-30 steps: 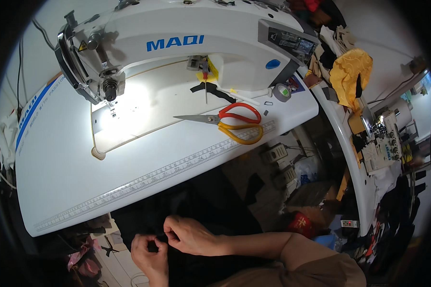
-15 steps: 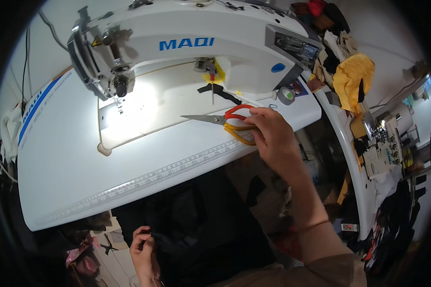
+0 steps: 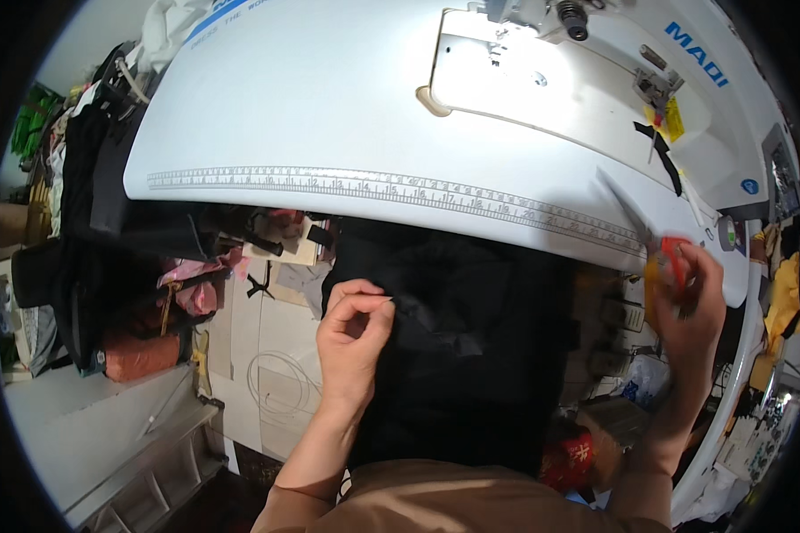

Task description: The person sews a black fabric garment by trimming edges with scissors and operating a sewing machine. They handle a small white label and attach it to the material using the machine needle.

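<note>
My right hand (image 3: 695, 298) grips a pair of scissors (image 3: 673, 262) by the red and yellow handles, over the front edge of the white sewing table (image 3: 311, 107). The blades are smeared by motion and point up and left across the tabletop. Black cloth (image 3: 471, 391) lies over my lap and hangs below the table edge. At its upper left, my left hand (image 3: 351, 333) is closed in a pinch, thumb against fingertips, with a bit of the black cloth at the tips. The cloth's dark folds hide how much of it is held.
A printed ruler strip (image 3: 373, 186) runs along the table's front edge. The lit sewing machine (image 3: 716, 98) stands at the back right, beside a small screwdriver (image 3: 655, 133), a black strip (image 3: 662, 160) and a tape roll (image 3: 732, 234). Pink cloth (image 3: 200, 289) lies below left.
The view has swung left and down. The scissors, still in my right hand, have turned and come nearer the table's front edge. My left hand has come up to the cloth in a pinch.
</note>
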The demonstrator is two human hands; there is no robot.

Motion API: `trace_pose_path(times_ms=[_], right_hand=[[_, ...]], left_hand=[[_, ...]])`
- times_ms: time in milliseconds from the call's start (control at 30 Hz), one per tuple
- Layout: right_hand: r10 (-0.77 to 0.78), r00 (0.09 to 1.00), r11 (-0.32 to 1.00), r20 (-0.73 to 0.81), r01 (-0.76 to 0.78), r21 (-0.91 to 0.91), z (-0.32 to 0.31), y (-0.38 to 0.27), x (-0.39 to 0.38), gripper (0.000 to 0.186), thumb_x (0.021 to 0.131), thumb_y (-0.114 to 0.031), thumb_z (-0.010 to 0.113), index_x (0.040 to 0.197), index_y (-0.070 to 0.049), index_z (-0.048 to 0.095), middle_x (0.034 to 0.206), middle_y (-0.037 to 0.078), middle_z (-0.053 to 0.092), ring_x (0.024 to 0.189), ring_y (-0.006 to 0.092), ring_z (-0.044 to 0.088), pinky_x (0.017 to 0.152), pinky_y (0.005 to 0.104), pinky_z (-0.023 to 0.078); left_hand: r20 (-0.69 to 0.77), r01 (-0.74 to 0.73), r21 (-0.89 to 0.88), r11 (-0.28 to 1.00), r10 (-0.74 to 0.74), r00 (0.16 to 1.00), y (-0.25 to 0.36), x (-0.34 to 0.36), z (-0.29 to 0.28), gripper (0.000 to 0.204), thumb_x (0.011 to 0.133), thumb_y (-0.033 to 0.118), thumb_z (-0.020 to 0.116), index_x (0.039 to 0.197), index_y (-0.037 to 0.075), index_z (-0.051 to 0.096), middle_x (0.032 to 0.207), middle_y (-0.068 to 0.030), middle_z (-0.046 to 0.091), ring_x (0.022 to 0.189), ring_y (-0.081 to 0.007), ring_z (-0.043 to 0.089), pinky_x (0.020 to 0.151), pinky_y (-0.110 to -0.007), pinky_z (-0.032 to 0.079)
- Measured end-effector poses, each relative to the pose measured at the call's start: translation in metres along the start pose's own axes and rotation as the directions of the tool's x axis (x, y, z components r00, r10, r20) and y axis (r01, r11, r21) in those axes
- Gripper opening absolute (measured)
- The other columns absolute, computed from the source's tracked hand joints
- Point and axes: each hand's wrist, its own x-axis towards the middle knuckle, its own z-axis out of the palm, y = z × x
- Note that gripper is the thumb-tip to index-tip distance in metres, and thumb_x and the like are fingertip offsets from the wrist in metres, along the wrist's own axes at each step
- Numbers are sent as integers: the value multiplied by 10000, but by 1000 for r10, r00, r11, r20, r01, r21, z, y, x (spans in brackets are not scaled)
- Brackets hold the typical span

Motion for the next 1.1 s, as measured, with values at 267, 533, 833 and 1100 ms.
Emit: trace_pose_path(times_ms=[267,533,833,1100], right_hand=[[-220,399,281,890,-848,450,58,-58,-72,820,844,-347,879,1471,-58,437,965,45,567,767,119,609,658,268,545],[-111,376,373,920,-842,389,78,-70,-84,646,981,-479,694,1387,-49,435,906,62,577,611,88,585,553,232,513],[-102,385,385,917,-835,394,83,-65,-84,664,975,-505,685,1393,-53,438,908,73,590,592,94,579,549,232,512],[-77,376,409,923,-833,373,83,-64,-85,682,967,-538,671,1394,-58,442,893,67,585,587,93,573,536,234,505]], left_hand=[[33,-91,122,988,87,996,-9,-10,31,85,893,-65,742,941,3,725,1126,-50,555,931,-109,571,788,-236,485],[71,-174,206,963,163,984,-11,-9,38,114,869,-80,752,950,-2,734,1121,-70,548,995,-131,568,846,-253,481],[106,-181,249,951,159,982,-14,-11,40,106,898,-78,724,939,19,716,1128,-37,537,991,-109,535,839,-240,458],[101,-172,225,959,152,983,-16,-10,40,105,892,-77,729,937,18,717,1129,-36,542,994,-114,539,851,-244,460]])
